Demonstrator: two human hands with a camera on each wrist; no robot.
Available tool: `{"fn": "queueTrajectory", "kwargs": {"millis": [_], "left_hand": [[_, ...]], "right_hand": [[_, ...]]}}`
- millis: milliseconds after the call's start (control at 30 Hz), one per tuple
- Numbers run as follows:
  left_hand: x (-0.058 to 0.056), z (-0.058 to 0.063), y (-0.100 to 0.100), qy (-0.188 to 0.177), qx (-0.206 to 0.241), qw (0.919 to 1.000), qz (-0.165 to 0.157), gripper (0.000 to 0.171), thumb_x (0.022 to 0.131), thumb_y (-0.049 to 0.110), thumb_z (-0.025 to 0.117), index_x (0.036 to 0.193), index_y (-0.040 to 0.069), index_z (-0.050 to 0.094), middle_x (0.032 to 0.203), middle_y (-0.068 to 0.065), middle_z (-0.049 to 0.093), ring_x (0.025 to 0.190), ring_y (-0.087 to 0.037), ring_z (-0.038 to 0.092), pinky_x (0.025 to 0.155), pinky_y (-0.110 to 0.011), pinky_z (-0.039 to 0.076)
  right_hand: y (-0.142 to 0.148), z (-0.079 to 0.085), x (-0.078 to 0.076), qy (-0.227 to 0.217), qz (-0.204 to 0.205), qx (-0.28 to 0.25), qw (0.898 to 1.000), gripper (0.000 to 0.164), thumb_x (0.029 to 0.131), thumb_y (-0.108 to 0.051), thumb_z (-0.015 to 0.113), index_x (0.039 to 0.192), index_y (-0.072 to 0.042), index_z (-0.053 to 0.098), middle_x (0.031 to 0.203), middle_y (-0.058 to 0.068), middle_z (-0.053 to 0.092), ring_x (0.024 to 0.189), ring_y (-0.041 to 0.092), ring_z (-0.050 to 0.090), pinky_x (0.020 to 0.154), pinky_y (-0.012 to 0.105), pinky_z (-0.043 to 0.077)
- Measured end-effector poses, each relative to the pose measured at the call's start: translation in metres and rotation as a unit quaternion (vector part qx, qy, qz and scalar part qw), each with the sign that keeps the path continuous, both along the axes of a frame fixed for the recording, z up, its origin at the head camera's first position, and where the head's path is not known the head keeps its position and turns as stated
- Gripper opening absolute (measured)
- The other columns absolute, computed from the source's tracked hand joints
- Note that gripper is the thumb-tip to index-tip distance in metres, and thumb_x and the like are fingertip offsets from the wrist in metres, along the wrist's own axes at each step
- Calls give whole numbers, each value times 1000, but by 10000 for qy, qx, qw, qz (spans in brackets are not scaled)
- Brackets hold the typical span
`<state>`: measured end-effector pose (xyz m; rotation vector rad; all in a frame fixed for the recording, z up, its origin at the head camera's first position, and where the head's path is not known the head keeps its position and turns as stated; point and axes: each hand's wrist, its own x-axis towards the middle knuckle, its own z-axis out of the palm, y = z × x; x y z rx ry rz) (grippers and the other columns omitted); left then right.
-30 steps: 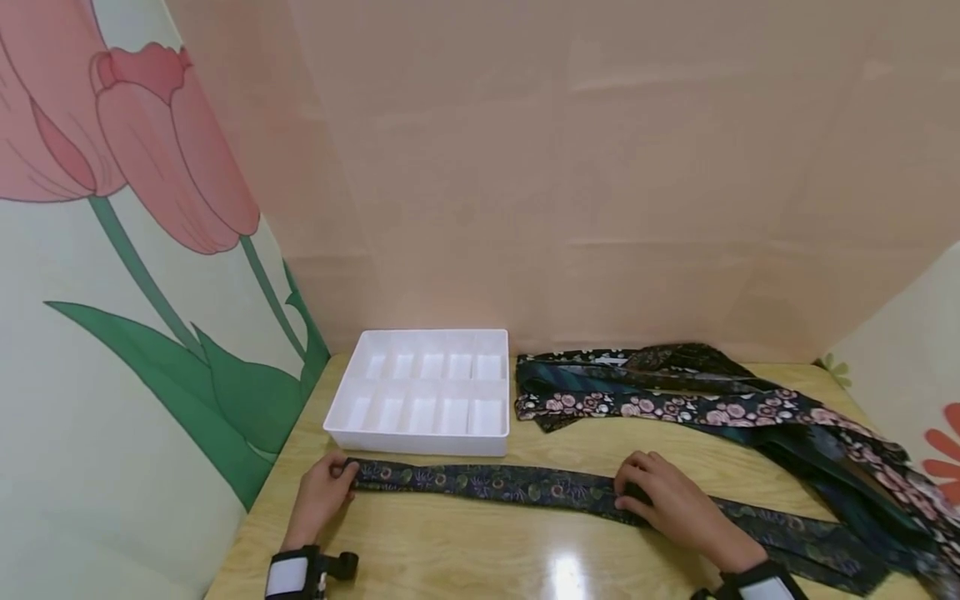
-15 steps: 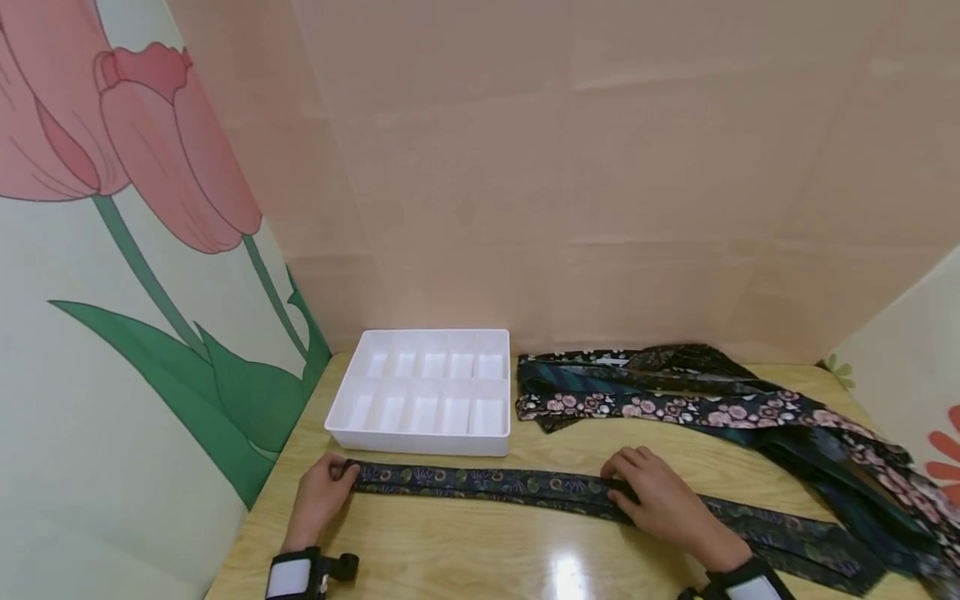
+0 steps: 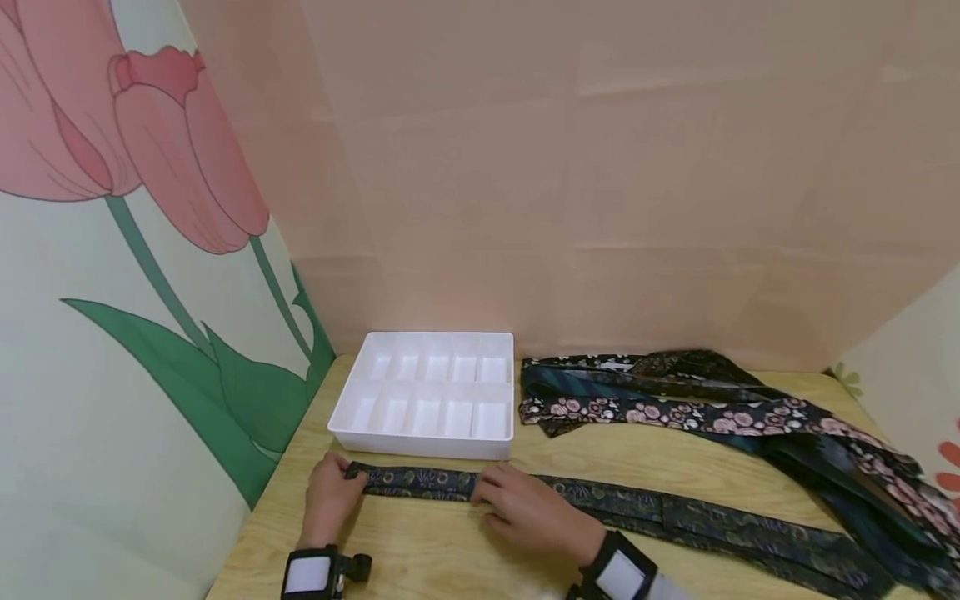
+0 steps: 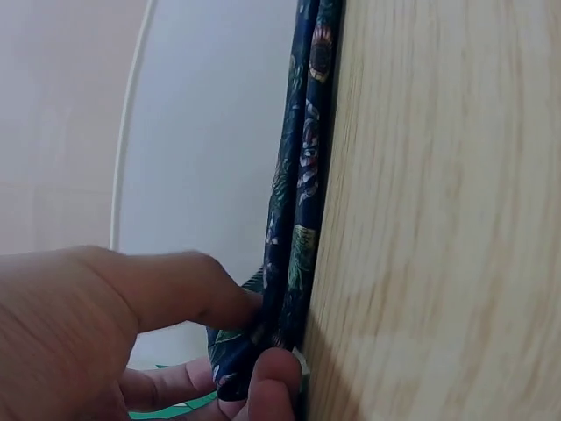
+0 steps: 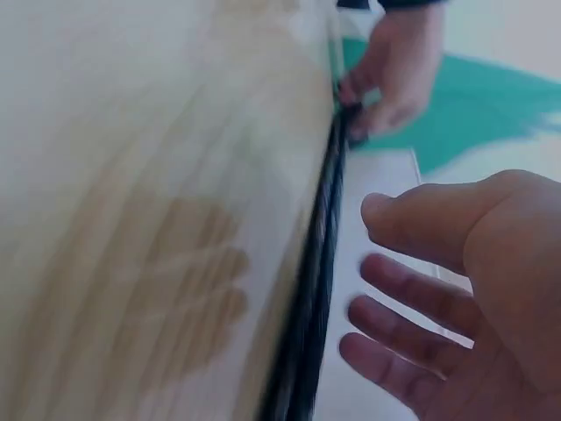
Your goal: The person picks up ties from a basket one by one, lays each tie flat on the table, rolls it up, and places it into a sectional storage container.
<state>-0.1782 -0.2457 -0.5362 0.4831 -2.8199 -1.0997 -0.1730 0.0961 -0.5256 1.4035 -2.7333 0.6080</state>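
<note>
A dark navy necktie [image 3: 600, 502] with a floral print stretches across the table, one end at the left and its wider end at the right. My left hand [image 3: 330, 500] pinches the left end; in the left wrist view thumb and fingers [image 4: 273, 386] close on the folded fabric. Partway along the necktie is my right hand [image 3: 536, 512]. In the right wrist view, its thumb and fingers [image 5: 403, 351] are apart and loosely bent beside the necktie [image 5: 320, 237], gripping nothing.
Just behind the necktie stands a white divided tray [image 3: 420, 447] with several compartments. A pile of patterned neckties [image 3: 675, 414] lies at the back right and trails down the right side. Behind the table [image 3: 420, 558] rises a beige-covered wall.
My right hand has slid left along the necktie, from its right half to nearer the left hand. The left hand keeps its pinch on the end.
</note>
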Motion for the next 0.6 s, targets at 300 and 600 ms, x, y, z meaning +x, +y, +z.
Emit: {"fn": "queueTrajectory", "kwargs": {"millis": [300, 600], "left_hand": [[-4, -1, 7, 516, -296, 9980, -214, 19, 86, 1, 75, 99, -2, 62, 95, -20, 64, 88, -33, 65, 74, -46, 52], [-2, 1, 19, 952, -420, 9942, -279, 10, 95, 11, 69, 89, 3, 71, 87, -11, 62, 79, -23, 58, 71, -39, 48]], "right_hand": [[-53, -8, -8, 914, 265, 947, 9910, 56, 106, -41, 65, 155, -17, 55, 162, 5, 52, 146, 23, 50, 122, 38, 43], [-58, -15, -9, 782, 242, 1019, 9914, 56, 105, -46, 64, 155, -19, 56, 159, 1, 54, 142, 20, 53, 117, 38, 47]]}}
